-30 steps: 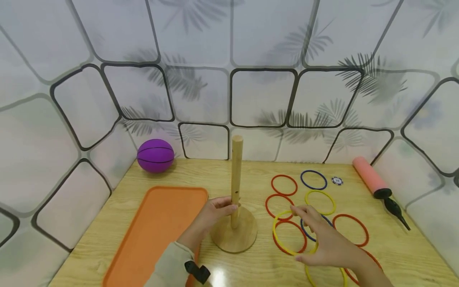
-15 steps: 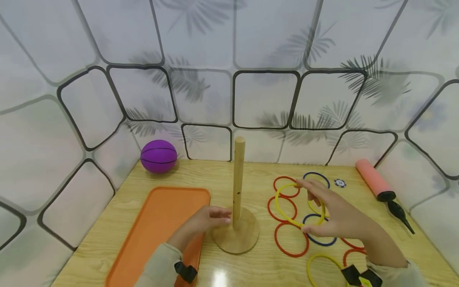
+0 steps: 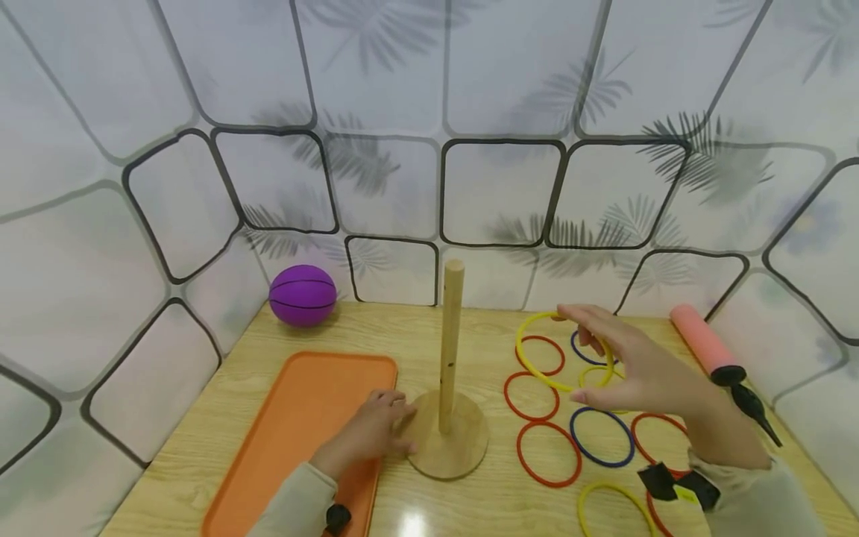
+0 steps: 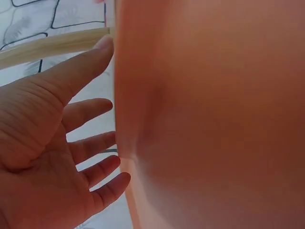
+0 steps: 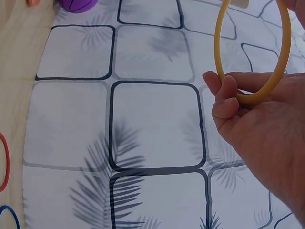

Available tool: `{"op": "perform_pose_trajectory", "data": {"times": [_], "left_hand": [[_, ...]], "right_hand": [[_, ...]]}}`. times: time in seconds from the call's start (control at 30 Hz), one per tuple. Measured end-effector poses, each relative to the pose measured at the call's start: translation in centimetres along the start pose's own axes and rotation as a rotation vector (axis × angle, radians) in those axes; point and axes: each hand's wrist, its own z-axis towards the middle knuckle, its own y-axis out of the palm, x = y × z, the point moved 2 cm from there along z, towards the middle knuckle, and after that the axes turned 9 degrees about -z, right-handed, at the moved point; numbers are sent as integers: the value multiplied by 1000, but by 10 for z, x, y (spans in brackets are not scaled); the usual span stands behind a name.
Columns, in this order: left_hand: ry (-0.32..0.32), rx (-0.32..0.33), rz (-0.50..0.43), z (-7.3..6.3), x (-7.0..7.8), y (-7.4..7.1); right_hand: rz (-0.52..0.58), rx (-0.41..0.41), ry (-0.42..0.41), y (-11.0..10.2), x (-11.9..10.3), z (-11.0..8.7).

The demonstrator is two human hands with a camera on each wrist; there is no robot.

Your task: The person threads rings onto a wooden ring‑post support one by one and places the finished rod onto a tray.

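My right hand point(image 3: 640, 369) holds a yellow ring point(image 5: 286, 33) up over the table, with thumb and fingers on its rim. To its left stands a wooden peg point(image 3: 452, 335) on a round wooden base point(image 3: 466, 451), upright, with no ring around it. My left hand point(image 3: 365, 429) is low beside the base, between it and the orange tray point(image 3: 315, 395), its fingers loosely spread and holding nothing. Whether its fingertips touch the base I cannot tell. In the left wrist view the tray fills the right side, beside the spread fingers.
Several rings lie flat on the right, among them a red ring point(image 3: 520, 475), a blue ring point(image 3: 572, 436) and a yellow ring point(image 3: 581, 506). At the back left sits a purple ball point(image 3: 303, 296). A pink and black hand pump point(image 3: 701, 339) lies at the right edge.
My right hand has lifted the yellow ring off the table, upward and away from me. My left hand has let go of the peg and dropped down and left beside the base.
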Motion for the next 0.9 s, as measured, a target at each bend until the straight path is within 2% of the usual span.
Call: {"op": "perform_pose_trajectory", "data": {"times": [0.07,0.33,0.53,0.77,0.9], "left_hand": [[11,-11,30,-1,-3,2],[18,-56,8,-4,-12,5],[3,-64,17,-3,-13,5],[-5,-65,8,-3,-12,6],[-10,-52,10,-2,-14,7]], "right_hand": [[-10,9,-23,-2,0,5],[86,5,-84,-13,-4,28],[56,45,-143,-22,-5,51],[195,24,-250,-27,-9,77],[219,9,-264,-28,-15,93]]}}
